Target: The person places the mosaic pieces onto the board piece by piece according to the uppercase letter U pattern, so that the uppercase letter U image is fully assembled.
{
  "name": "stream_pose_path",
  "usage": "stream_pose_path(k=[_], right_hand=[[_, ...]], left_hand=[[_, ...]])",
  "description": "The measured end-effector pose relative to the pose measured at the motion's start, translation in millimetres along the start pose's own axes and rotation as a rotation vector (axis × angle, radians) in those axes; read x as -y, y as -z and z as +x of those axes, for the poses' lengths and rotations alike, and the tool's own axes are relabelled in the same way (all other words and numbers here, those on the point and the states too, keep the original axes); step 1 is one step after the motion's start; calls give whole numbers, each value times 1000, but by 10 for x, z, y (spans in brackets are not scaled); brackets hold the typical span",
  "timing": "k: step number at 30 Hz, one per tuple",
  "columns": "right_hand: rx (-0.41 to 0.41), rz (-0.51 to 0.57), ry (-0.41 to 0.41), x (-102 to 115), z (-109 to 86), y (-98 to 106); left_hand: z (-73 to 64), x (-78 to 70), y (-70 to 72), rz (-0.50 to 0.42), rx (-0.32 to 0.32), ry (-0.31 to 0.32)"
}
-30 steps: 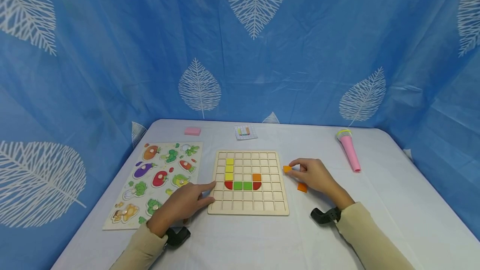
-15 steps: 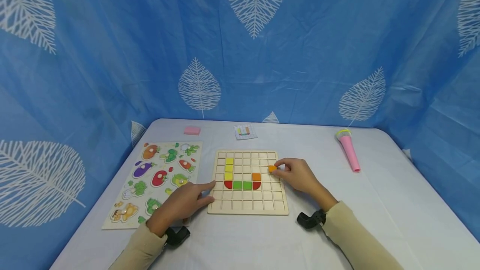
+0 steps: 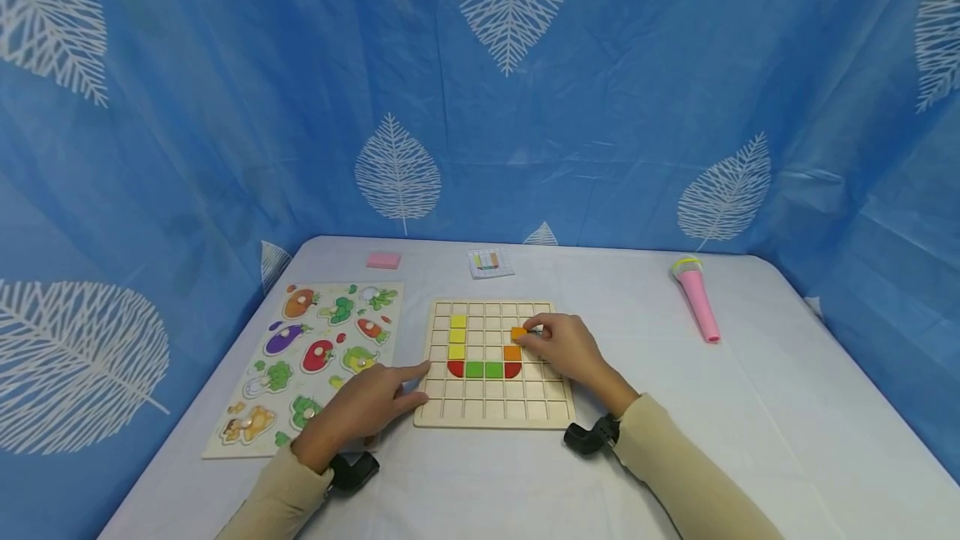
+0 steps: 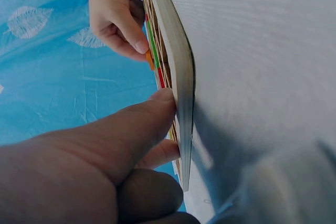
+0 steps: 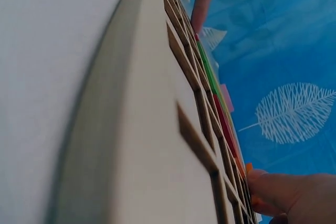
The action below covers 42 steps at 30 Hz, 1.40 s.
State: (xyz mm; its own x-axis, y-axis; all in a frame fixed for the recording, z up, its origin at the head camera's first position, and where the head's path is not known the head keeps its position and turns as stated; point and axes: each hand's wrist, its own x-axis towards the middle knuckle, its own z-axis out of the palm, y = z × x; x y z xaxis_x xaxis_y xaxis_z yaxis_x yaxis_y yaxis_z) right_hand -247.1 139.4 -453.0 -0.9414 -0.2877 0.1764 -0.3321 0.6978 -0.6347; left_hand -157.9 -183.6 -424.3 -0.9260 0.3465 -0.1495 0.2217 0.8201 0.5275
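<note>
A wooden grid board lies mid-table. In it, yellow square tiles form a column, ending at a red rounded tile. Green tiles run along the bottom to another red rounded tile, with a seated orange tile above that. Between thumb and fingertips my right hand pinches a loose orange square tile, right at the cell above the seated one. My left hand rests its extended thumb and index finger against the board's left edge; the left wrist view shows its other fingers bent.
A vegetable puzzle board lies left, partly beneath my left forearm. Behind the grid board are a small pattern card and a pink block. A pink toy microphone lies at the right. A blue curtain hangs behind the table.
My right hand has carried the orange tile leftward from the table beside the board to over the grid. Another loose orange tile at the right is now hidden by my right arm. My left hand stays put.
</note>
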Motion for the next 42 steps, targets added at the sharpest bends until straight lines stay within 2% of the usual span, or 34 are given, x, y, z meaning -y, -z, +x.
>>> stream_pose_path(k=[8,19,33,42], right_hand=[[-14,-68,29,35,-6,-50],[4,-48,45,-14,4,-56],[1,-34,14,23,-6,-64],[6,-119,51,28,-25,-67]], left_hand=[[-8,-2,10,-4,-1,-7],[-5,-4,0,-10,-5,-10],[-6,-3,3,-26,-1,0],[10,0,-7,-5,-4,-2]])
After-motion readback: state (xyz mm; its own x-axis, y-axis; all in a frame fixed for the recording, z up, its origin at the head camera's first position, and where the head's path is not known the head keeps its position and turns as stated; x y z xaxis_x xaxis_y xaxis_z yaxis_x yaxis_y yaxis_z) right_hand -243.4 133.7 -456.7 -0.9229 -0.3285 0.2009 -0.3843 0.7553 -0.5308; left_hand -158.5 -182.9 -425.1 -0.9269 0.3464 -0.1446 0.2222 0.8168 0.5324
